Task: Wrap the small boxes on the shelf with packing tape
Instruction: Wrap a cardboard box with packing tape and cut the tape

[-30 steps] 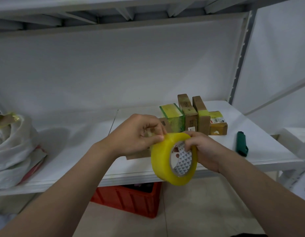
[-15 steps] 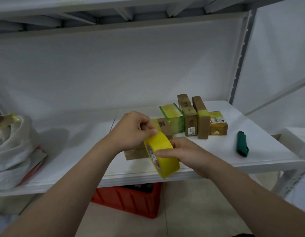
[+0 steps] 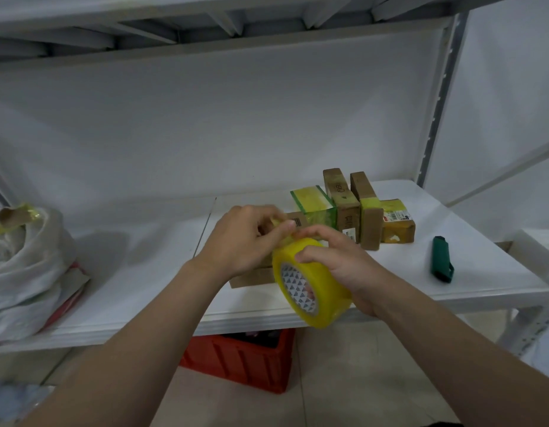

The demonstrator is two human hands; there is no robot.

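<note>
Head view. As I judge it, the main risk is the tape's free end slipping out of the pinch and snapping back flat onto the roll, or folding onto itself as it is peeled; a pull at a slant could also split the strip. The roll hangs off the near edge of the shelf [image 3: 137, 272], so a loosened grip would drop it toward the red crate [image 3: 245, 360] below.

The right hand [image 3: 337, 266] is curled over the roll of yellow packing tape [image 3: 316, 291], fingers across its top and the thumb seemingly in the core. The left hand [image 3: 245, 238] has thumb and fingertips closed together at the top of the roll, apparently pinching the tape's end; blur hides the exact contact.

A flat brown box [image 3: 251, 277] lies on the shelf just behind the hands. Farther right, a green-taped box [image 3: 313, 204], two upright brown boxes [image 3: 340, 195] and a small labelled box [image 3: 397, 223] stand packed together, already banded with yellow tape. A green cutter [image 3: 441, 260] lies apart at the right. A white bag [image 3: 20, 266] sits far left.
</note>
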